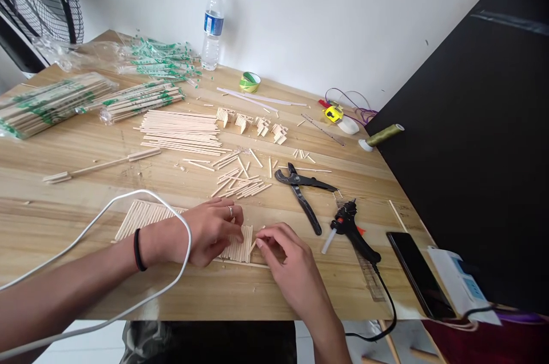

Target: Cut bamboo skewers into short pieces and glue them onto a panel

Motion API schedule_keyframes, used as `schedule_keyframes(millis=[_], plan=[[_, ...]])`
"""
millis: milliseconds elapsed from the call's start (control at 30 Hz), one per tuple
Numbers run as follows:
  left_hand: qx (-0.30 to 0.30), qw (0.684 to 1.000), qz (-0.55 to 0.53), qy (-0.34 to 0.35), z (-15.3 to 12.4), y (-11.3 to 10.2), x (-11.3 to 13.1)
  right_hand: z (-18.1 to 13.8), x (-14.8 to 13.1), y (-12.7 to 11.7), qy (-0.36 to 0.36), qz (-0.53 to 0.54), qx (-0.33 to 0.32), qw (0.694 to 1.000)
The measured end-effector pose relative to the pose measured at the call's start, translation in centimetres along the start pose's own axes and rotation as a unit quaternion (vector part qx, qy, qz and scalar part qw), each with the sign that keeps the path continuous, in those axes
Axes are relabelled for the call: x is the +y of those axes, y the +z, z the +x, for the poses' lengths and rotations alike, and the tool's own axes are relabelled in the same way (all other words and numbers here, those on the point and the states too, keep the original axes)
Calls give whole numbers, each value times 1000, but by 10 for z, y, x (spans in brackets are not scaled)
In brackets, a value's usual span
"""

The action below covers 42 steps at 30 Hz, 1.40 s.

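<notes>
At lower centre of the frame, the right hand (288, 255) pinches a short stick (253, 246) between thumb and forefinger at the right end of the row of sticks (148, 219), which extends toward lower left, while the left hand (210, 232) lies across that row, fingers bent, its grip undeterminable.

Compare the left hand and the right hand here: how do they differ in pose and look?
The left hand lies over the row of sticks, while the right hand is at the row's right end, pinching a thin stick with its fingertips. The left hand has a ring and a black band at its wrist; the right hand shows neither. Both have bent fingers.
</notes>
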<state>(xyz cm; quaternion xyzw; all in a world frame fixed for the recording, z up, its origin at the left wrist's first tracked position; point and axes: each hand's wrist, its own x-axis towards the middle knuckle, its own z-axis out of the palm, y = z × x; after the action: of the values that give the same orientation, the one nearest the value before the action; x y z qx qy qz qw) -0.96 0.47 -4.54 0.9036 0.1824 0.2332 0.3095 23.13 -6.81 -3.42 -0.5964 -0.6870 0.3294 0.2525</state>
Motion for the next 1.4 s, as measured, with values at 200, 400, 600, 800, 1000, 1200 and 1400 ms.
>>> schedule_keyframes(millis=[200,400,600,800,1000,1200,1400], plan=[[1,1000,2,-3,1,-1,0,4,-2,1,-10,-8,4,1000],[1,1000,-2,0,2,-2,0,10,-8,5,-24,-3,-5,1000],[-2,1000,-5,-9,0,-1,-1,12,-3,7,-9,-13,19,1000],[-7,1000,-3,-13,0,-2,-1,11,0,6,-7,-25,46,999],[-8,1000,-11,-12,1,-2,-1,9,2,4,3,-29,47,998],[-3,1000,-12,-10,1,-2,-2,9,4,4,-12,-18,22,1000],[-8,1000,-12,-14,1,-3,-1,6,9,3,-45,-13,11,999]])
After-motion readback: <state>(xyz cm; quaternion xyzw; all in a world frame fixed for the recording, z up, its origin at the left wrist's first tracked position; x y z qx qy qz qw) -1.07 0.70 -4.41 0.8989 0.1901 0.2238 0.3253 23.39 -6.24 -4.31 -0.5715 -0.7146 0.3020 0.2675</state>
